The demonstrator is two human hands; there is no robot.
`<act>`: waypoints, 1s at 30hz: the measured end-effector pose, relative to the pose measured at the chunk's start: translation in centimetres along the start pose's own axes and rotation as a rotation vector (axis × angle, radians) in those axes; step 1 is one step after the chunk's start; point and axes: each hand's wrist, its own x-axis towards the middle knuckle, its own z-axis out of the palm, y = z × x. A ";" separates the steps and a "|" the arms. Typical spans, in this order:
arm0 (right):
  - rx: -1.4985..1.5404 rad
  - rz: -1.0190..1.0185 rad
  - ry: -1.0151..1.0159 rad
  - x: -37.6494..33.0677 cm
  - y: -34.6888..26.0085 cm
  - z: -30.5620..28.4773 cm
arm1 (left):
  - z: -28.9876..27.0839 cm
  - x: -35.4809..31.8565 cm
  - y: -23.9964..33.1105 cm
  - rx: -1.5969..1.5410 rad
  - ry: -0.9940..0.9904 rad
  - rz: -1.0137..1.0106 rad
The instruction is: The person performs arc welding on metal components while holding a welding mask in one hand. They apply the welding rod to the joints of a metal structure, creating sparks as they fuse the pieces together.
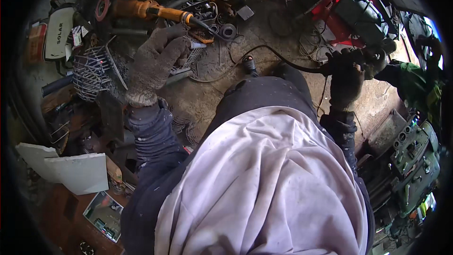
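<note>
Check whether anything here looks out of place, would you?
Yes, perhaps: the orange grinder lies beside jumbled loose metal parts, near the left hand, looking untidy. White panels at lower left overlap at uneven angles.

In the upper left, the gloved left hand (153, 61) is just below an orange angle grinder (172, 14); contact is unclear. In the upper right, the gloved right hand (347, 78) closes around a black cable (302, 68), near another person's green sleeve (409, 79). A levered green machine (417, 163) stands lower right, a white board (80, 174) lower left.
</note>
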 end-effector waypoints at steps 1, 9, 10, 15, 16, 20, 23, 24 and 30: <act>-0.007 0.084 -0.016 0.8 -0.2 0.5 | 0.0 0.4 0.1 -0.001 0.007 -0.005; -0.937 -0.405 0.008 10.7 2.8 -6.9 | 0.2 2.1 6.2 -0.148 0.266 0.109; -0.757 -0.210 -0.063 12.3 2.5 -7.1 | -0.2 2.5 8.0 -0.117 0.344 0.175; 0.674 -0.029 -0.149 18.7 -4.8 -3.8 | -4.0 4.2 17.2 0.373 0.495 0.556; 0.640 -0.031 -0.192 19.6 -4.9 -3.7 | -5.1 5.0 18.8 0.379 0.532 0.597; 0.519 0.024 -0.347 19.8 -3.3 -2.2 | -12.6 5.6 22.8 0.317 0.687 0.631; 0.522 0.144 -0.317 20.6 -0.3 -1.2 | -19.1 9.4 26.5 0.369 0.868 0.610; 0.564 0.217 -0.349 20.9 -0.3 -0.6 | -21.7 10.7 27.6 0.349 0.899 0.634; 0.581 0.189 -0.325 24.7 -2.7 5.1 | -34.5 17.9 33.9 0.760 1.329 0.507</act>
